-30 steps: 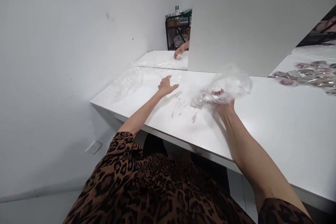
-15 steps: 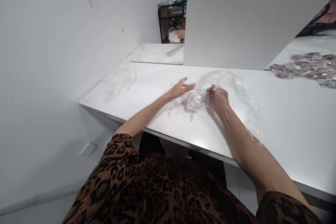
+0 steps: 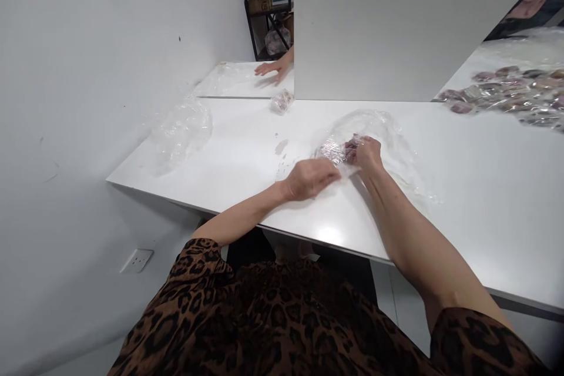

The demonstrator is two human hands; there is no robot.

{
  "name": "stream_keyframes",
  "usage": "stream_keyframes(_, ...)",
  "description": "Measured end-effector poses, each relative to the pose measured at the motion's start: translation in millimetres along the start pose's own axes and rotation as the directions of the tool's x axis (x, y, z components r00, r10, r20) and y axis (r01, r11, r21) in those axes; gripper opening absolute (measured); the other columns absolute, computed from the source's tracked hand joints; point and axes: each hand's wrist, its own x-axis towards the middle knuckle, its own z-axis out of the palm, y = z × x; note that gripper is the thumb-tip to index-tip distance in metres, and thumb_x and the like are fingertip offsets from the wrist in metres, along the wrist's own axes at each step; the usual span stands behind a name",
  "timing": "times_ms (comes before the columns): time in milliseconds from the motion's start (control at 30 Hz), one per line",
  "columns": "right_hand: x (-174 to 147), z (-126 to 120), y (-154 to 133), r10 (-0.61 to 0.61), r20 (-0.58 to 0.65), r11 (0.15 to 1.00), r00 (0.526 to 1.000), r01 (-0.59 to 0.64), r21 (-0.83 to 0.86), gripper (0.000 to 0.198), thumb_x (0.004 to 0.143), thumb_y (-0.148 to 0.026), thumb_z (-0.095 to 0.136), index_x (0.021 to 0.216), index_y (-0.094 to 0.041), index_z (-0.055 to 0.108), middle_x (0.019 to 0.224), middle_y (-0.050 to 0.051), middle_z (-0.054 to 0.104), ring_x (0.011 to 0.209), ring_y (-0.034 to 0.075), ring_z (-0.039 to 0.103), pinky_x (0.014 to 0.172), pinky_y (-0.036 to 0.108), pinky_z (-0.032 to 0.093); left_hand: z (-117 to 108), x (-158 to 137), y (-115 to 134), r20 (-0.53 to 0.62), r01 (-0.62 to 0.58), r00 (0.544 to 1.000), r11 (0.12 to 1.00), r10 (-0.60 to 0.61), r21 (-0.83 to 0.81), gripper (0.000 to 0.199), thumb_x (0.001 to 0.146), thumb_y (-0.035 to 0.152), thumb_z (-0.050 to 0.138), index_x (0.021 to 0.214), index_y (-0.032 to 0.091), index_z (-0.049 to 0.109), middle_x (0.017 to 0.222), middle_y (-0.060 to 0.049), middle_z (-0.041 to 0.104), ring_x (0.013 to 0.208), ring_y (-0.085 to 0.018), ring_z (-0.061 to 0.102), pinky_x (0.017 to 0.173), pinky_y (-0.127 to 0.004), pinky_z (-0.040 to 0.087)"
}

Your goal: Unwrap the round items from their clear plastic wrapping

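Note:
My left hand (image 3: 311, 179) is closed, with a bit of clear plastic film pinched at its fingertips, close to the table's front. Just to its right, my right hand (image 3: 365, 151) is also closed on crinkled clear film. Between them lies a small shiny bundle (image 3: 333, 151) wrapped in the film; its contents are hard to make out. A loose, looping sheet of clear plastic film (image 3: 388, 123) spreads over the white table behind and to the right of my right hand.
A small wrapped packet (image 3: 282, 101) sits at the table's back edge, near another person's hand (image 3: 275, 69) beyond a white partition (image 3: 361, 29). Crumpled clear plastic (image 3: 185, 129) lies at left by the wall. Several wrapped pieces (image 3: 511, 94) lie far right.
My left hand, open beside the bundle before, has come nearer me and closed on film. A wrapped packet now shows at the back edge, and the other person's hand is spread on the far table.

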Motion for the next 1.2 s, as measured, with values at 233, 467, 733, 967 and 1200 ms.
stream_keyframes(233, 0, -12, -13, -0.125, 0.036, 0.987, 0.991, 0.128, -0.094, 0.031, 0.089, -0.016, 0.064, 0.064, -0.020, 0.047, 0.051, -0.006, 0.049, 0.036, 0.004, 0.037, 0.033, 0.016, 0.024, 29, -9, 10, 0.231, -0.324, 0.905, 0.930, 0.358, -0.172, 0.058, 0.093, 0.073, 0.058, 0.104, 0.020, 0.077, 0.109, -0.012, 0.077, 0.096, -0.020, 0.073, 0.083, -0.036, 0.062)
stream_keyframes(467, -21, -9, -27, -0.120, 0.283, 0.991, 0.951, 0.131, -0.019, 0.020, 0.085, -0.018, 0.068, 0.067, -0.018, 0.059, 0.052, -0.003, 0.053, 0.039, 0.006, 0.042, 0.035, 0.019, 0.028, 5, 14, 0, -0.152, 0.332, 0.924, 0.935, -0.350, -0.127, 0.084, 0.084, 0.071, 0.072, 0.149, 0.021, 0.056, 0.148, -0.021, 0.057, 0.118, -0.031, 0.065, 0.098, -0.047, 0.057)
stream_keyframes(733, -40, -10, -19, -0.250, 0.689, 0.952, 0.681, 0.303, 0.046, 0.025, 0.079, -0.044, 0.083, 0.087, -0.022, 0.074, 0.098, 0.007, 0.075, 0.093, 0.021, 0.073, 0.078, 0.032, 0.060, 7, 27, -12, -0.254, 0.369, 0.777, 0.743, -0.576, -0.558, 0.021, 0.092, 0.019, 0.064, 0.109, 0.021, 0.076, 0.119, -0.007, 0.076, 0.118, -0.025, 0.067, 0.110, -0.040, 0.049)
stream_keyframes(967, -11, -25, -31, -0.353, 0.416, 0.935, 0.838, 0.329, 0.131, 0.017, 0.091, -0.042, 0.071, 0.099, -0.027, 0.069, 0.105, 0.003, 0.073, 0.091, 0.015, 0.070, 0.075, 0.029, 0.061, -47, 30, -4, 0.036, 0.190, 0.617, 0.104, -0.786, -0.976, 0.023, 0.100, 0.019, 0.049, 0.085, 0.016, 0.066, 0.100, -0.010, 0.077, 0.107, -0.025, 0.075, 0.106, -0.046, 0.054)
stream_keyframes(1200, -21, -14, -17, -0.021, 0.460, 0.999, 0.888, 0.040, -0.031, 0.009, 0.084, -0.023, 0.075, 0.090, -0.019, 0.069, 0.088, 0.006, 0.072, 0.072, 0.014, 0.066, 0.061, 0.025, 0.057, -73, 29, -1, 0.014, -0.039, 0.657, -0.053, -0.753, -0.998, 0.025, 0.104, 0.019, 0.044, 0.096, 0.016, 0.067, 0.115, -0.010, 0.078, 0.123, -0.024, 0.073, 0.106, -0.042, 0.059)
